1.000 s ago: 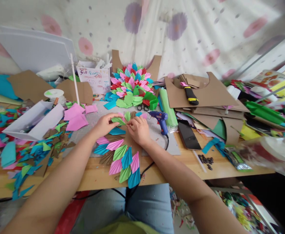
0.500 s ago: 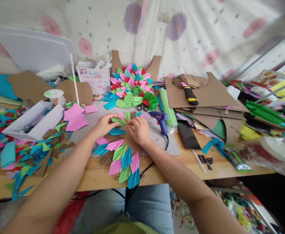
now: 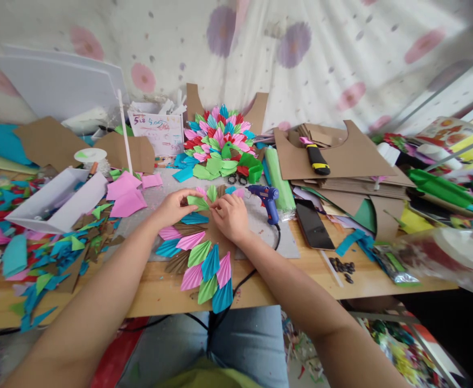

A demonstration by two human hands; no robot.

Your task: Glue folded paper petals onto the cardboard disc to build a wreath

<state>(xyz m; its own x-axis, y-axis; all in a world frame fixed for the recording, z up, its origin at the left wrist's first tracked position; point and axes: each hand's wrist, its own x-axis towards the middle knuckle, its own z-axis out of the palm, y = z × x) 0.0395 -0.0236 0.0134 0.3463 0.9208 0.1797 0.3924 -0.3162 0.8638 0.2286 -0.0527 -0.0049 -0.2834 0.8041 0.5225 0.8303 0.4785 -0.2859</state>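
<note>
A light green pleated paper piece (image 3: 197,203) lies between my two hands over the cardboard base (image 3: 216,233). My left hand (image 3: 175,207) pinches its left end between thumb and fingers. At its inner end, the fingertips of my right hand (image 3: 231,214) are closed, partly hiding what they grip. Pink, blue, green and brown pleated paper leaves fan out around the base, among them a blue leaf (image 3: 210,262) and a pink leaf (image 3: 224,269) toward the table's front edge. A blue glue gun (image 3: 265,198) stands just right of my right hand.
A similar colourful paper-leaf piece (image 3: 220,132) stands at the back. Left are a white box (image 3: 54,215), pink paper (image 3: 125,195) and many scraps. Right are a phone (image 3: 314,224), cardboard sheets (image 3: 337,156) and a utility knife (image 3: 316,158). A black cord (image 3: 247,276) crosses the front edge.
The green pleated paper has tilted in my fingers, so more of its broad face shows. Both hands stay in nearly the same place.
</note>
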